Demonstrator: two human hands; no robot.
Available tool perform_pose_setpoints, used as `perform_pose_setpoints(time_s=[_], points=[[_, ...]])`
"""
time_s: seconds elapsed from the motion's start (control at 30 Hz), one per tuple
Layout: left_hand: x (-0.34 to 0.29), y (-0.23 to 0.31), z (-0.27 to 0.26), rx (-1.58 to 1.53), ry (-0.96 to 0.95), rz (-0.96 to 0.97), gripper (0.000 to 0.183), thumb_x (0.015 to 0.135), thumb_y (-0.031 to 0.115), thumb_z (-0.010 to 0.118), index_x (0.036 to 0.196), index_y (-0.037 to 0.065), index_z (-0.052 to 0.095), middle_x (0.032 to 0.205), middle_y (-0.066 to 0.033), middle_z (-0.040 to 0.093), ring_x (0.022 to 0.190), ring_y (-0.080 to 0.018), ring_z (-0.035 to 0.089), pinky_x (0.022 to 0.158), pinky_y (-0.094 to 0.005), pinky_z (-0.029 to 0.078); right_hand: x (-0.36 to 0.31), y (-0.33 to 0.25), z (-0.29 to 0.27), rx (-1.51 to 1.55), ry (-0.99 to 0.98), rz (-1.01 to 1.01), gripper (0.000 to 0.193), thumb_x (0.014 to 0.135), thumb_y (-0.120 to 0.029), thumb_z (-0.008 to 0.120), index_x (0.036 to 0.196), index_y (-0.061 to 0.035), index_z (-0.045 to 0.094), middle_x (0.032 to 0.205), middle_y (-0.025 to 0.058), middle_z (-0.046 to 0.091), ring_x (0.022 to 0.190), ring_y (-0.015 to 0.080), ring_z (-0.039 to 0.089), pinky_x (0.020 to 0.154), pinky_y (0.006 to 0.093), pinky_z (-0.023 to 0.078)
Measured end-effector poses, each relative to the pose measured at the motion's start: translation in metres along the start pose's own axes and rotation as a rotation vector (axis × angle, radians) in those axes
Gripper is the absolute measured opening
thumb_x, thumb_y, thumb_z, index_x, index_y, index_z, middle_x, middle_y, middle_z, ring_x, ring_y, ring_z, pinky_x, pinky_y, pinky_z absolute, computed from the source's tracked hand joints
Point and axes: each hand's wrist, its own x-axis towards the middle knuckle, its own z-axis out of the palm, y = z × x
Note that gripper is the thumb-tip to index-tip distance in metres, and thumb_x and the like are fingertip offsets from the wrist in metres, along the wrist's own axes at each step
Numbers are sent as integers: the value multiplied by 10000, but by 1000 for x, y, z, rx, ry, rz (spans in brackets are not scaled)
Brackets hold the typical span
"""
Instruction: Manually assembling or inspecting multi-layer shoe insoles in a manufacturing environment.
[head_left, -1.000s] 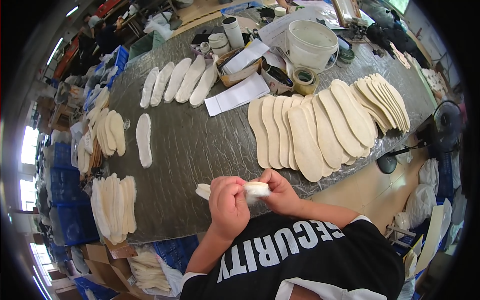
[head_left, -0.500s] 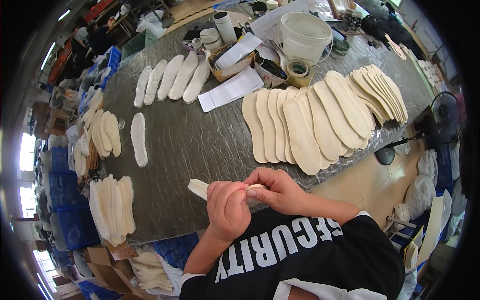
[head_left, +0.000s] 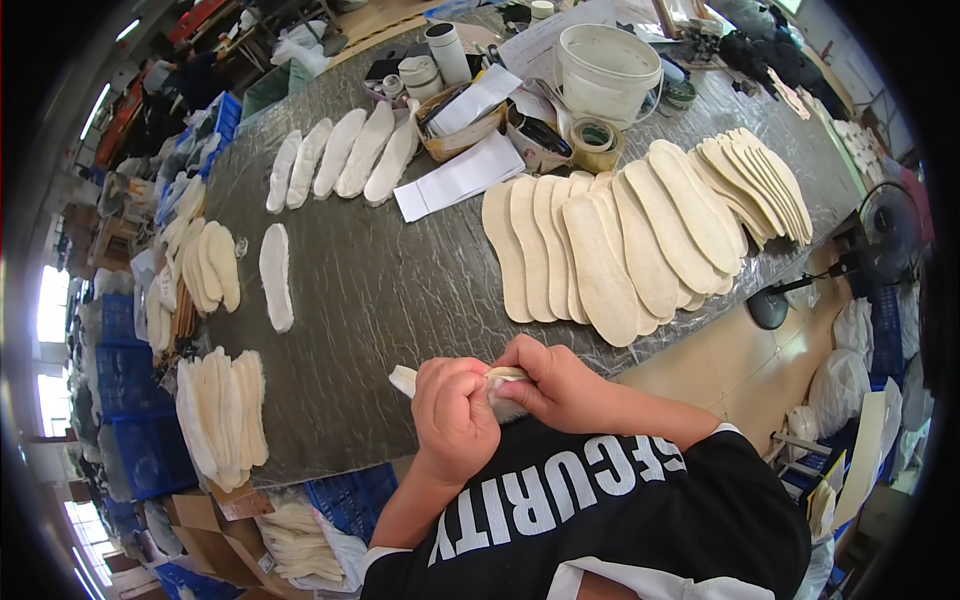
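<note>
Close to my body at the table's near edge, both hands are closed on one pale insole (head_left: 403, 380). My left hand (head_left: 454, 412) wraps round its middle, and one end sticks out to the left of the fist. With thumb and fingers my right hand (head_left: 562, 385) pinches the other end, where a cream edge and white fluffy lining show. Most of the insole is hidden by my fingers. A single white fleecy insole (head_left: 275, 278) lies on the table to the left. Overlapping cream insoles (head_left: 603, 270) are spread beyond my right hand.
Several white insoles (head_left: 340, 152) lie in a row at the far left, near folded white paper (head_left: 460, 186). Tape rolls (head_left: 597, 145) and a white bucket (head_left: 608, 75) stand at the back. Fleecy insoles (head_left: 222, 415) are stacked at the left edge. A black fan (head_left: 888, 232) is at right.
My right hand's grip has shifted slightly, and more white lining shows between my hands. The insole's left end sticks out less and has moved a little to the right.
</note>
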Motion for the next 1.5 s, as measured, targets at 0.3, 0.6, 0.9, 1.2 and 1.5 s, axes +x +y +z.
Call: perform_pose_setpoints(time_s=[0.3, 0.6, 0.9, 1.2, 1.5], points=[[-11, 3, -11, -415, 62, -310, 213, 770, 14, 695, 942, 17, 569, 949, -139, 667, 800, -285, 629, 699, -358, 488, -10, 7, 0, 2, 132, -92, 132, 927, -158, 552, 895, -31, 532, 684, 141, 592, 587, 293, 604, 539, 342, 465], [-2, 2, -27, -144, -124, -62, 222, 730, 47, 730, 906, 31, 595, 885, -92, 668, 757, -247, 625, 713, -349, 438, -11, 10, 4, 5, 156, -148, 135, 938, -158, 540, 909, -26, 542, 712, 127, 620, 620, 273, 633, 568, 324, 492], [-1, 7, -27, 43, -51, 49, 192, 685, 13, 729, 843, 52, 628, 886, -57, 623, 761, -238, 584, 700, -356, 419, -12, 13, 9, -24, 159, -167, 125, 917, -134, 578, 919, -16, 538, 750, 129, 640, 646, 277, 645, 568, 319, 495], [-2, 8, -20, 125, -51, -24, 174, 704, 10, 688, 802, 61, 554, 860, -54, 562, 804, -261, 542, 752, -397, 405, -11, 17, 17, -13, 192, -225, 179, 865, -106, 647, 966, -13, 532, 824, 126, 665, 694, 267, 666, 594, 310, 506], [-14, -3, -6, 11, -9, 39, 136, 783, -66, 569, 838, 11, 472, 854, -136, 538, 734, -290, 526, 658, -382, 447, -9, 13, 13, 8, 41, -76, 196, 842, -93, 664, 971, -24, 533, 777, 141, 638, 685, 281, 650, 598, 330, 494]])
